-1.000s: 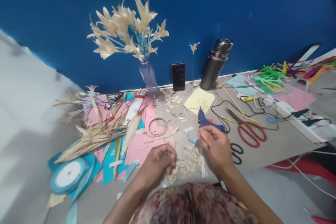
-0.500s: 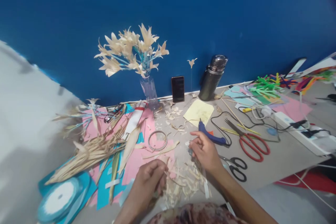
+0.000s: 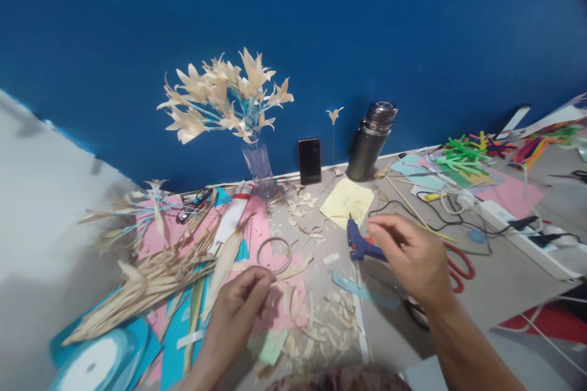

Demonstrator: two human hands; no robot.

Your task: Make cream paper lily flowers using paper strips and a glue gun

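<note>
My left hand (image 3: 241,311) is closed in a pinch above the pink paper (image 3: 293,293), its thumb and forefinger on a thin pale piece (image 3: 274,281) like a husk strip. Over the handle of a blue glue gun (image 3: 360,244) is my right hand (image 3: 415,259), thumb and forefinger bent close together. Its other fingers are hidden, so I cannot tell whether it grips the handle. The gun's nozzle points at a yellow paper square (image 3: 347,198). Below it lies a translucent blue strip (image 3: 364,293). A ring (image 3: 274,255) sits beyond my left hand.
Pale husk flowers (image 3: 229,88) stand in a clear vase (image 3: 259,165) by the wall, near a phone (image 3: 310,162) and flask (image 3: 371,140). Husks (image 3: 151,287) and ribbon (image 3: 92,366) lie left. Red-handled scissors (image 3: 463,266), cables and a power strip (image 3: 532,235) lie right.
My right hand has moved right, from beside the glue gun to over its handle, uncovering the blue strip. My left hand has shifted slightly left, still pinching.
</note>
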